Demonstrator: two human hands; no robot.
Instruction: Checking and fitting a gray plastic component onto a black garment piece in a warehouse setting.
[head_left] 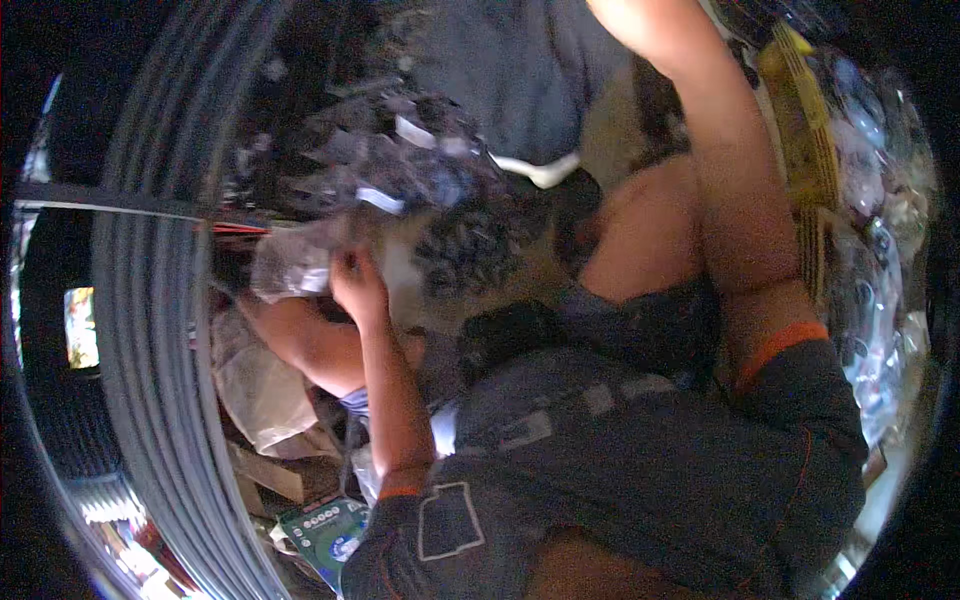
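Note:
My left hand (358, 285) is raised in front of my bent left leg, its fingers curled in. What they hold, if anything, is too blurred to make out. Right beside those fingers lies a crumpled clear plastic bag (290, 262); I cannot tell whether they touch it. My right arm stretches away to the far side, and my right hand (625, 14) is cut off by the top edge, fingers out of sight. Between my legs is a heap of small dark pieces (465, 255). Beyond it are many dark, shiny plastic packets (385, 150).
Grey ribbed panelling (150, 380) stands close on the left. Nearby are a brown paper bag (265, 395) and a green printed box (330, 540). A dark grey cloth (490, 75) lies ahead, with a white curved piece (545, 172). On the right are a yellow container (800, 120) and clear plastic bags (875, 310).

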